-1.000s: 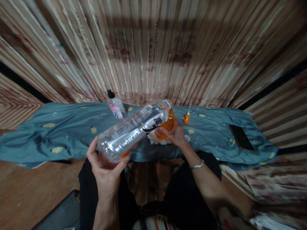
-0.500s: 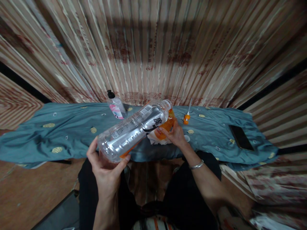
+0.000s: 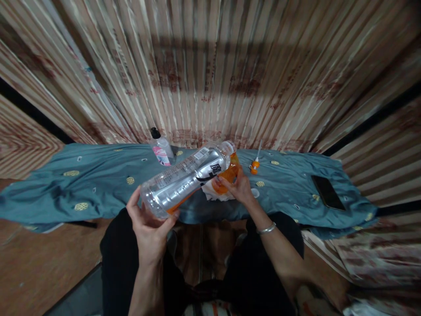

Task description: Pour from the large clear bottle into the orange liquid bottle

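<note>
My left hand (image 3: 149, 228) is wrapped round the base of a large clear plastic bottle (image 3: 187, 177) with a silver label. The bottle is tilted, its neck up to the right, over an orange bottle (image 3: 226, 175). Closed round that orange bottle is my right hand (image 3: 238, 186), with a bracelet at the wrist. The mouth of the orange bottle is hidden behind the clear one. White tissue (image 3: 215, 194) lies beneath it. Just right of my right hand is a small white cap (image 3: 255, 192).
On the cloth-covered table (image 3: 108, 188), a clear bottle with a black cap and pink label (image 3: 161, 151) stands at the back left. An orange pump head (image 3: 254, 166) lies right of centre, a dark phone (image 3: 328, 192) farther right. A striped curtain (image 3: 210, 66) hangs behind.
The clear bottle's base and my left hand have shifted slightly right and up. My right hand keeps hold of the orange bottle. The whole view has moved a little.
</note>
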The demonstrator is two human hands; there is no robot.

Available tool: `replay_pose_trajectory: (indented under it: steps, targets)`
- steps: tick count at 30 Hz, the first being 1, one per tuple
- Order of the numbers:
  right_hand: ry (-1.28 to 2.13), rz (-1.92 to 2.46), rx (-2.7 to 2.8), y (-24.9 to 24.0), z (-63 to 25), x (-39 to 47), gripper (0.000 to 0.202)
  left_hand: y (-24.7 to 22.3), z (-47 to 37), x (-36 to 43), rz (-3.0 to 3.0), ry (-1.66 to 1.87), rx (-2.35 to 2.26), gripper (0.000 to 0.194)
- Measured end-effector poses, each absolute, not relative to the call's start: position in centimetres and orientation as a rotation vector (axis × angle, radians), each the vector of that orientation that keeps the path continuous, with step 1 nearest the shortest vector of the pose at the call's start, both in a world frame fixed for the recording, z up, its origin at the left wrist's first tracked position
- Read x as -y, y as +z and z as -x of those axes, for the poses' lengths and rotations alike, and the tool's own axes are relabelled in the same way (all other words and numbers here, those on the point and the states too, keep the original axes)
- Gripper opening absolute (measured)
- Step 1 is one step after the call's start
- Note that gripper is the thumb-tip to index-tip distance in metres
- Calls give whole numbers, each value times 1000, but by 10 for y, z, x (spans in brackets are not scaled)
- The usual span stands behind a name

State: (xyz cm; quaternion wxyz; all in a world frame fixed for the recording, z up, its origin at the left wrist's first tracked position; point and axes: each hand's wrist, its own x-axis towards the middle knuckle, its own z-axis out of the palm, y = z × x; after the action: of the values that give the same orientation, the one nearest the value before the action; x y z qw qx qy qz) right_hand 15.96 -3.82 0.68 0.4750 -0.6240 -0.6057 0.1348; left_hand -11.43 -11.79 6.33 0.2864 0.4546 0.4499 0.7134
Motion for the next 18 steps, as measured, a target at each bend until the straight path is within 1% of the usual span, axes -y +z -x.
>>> replay_pose_trajectory:
  steps: [5,18]
  targets:
    - [362,1525,1488,8,-160,39,67,64,115,116,-1230,1920,-1169,94]
    - [353,1527,1498,8,-162,38,68,75,115,110,-1252,1897,-1152,94]
